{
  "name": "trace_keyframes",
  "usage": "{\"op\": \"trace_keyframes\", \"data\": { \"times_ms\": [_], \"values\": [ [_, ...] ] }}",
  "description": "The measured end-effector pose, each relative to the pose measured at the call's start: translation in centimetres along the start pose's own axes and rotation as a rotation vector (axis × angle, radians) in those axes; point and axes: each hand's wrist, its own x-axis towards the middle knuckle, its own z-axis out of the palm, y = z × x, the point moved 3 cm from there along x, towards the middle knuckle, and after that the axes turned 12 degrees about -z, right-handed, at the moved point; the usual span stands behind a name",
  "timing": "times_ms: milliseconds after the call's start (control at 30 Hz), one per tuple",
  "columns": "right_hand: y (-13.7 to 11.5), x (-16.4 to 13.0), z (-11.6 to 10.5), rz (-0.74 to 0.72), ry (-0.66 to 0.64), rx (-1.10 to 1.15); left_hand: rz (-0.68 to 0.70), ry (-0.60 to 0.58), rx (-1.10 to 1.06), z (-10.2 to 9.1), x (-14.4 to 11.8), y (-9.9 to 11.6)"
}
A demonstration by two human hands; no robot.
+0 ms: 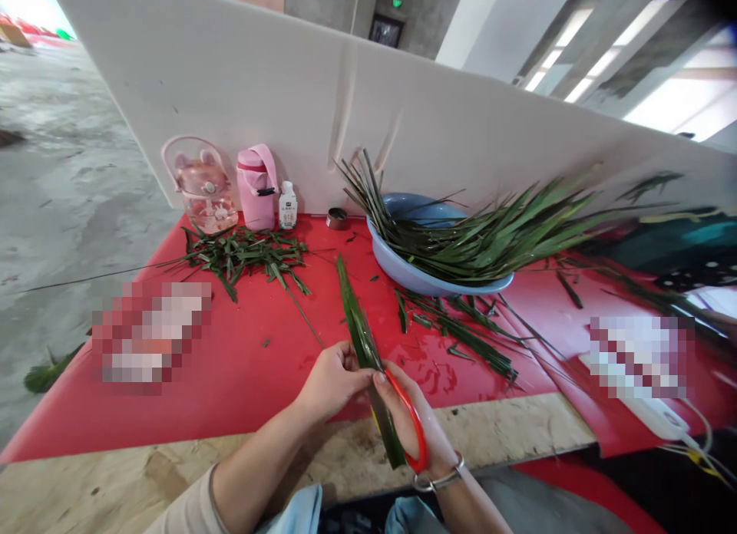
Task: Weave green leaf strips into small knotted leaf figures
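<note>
Red table cover (247,365) over bare board, white partition behind. Left hand (331,380) pinches a long green leaf (358,327) near centre. Right hand (414,430) closed on red-handled scissors (415,426); blades hidden behind leaf. Far right, blue basin (403,273) heaped with leaves; far left, trimmings pile (247,254), pink bottles. Two patches blurred out.

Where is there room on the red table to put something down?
Bare red cloth lies between the leaf scraps and the left hand. It's crowded around the blue basin with its long leaves and the loose leaves before it.
</note>
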Motion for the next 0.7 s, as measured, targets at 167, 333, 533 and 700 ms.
{"op": "trace_keyframes", "data": {
  "times_ms": [167, 333, 533, 700],
  "values": [
    [0.2, 0.3, -0.3, -0.009, 0.035, 0.035, 0.001, -0.018, 0.077, 0.8, -0.6, -0.4],
    [0.2, 0.9, -0.9, -0.041, 0.003, -0.034, 0.024, -0.018, 0.101, 1.6, -0.8, -1.2],
    [0.3, 1.4, -1.3, -0.049, -0.042, -0.073, 0.015, -0.266, 0.069, 1.7, -1.7, 0.0],
    [-0.5, 1.0, -1.4, -0.038, -0.132, -0.102, -0.06, -0.086, 0.074, -1.4, -0.9, 1.5]
  ]
}}
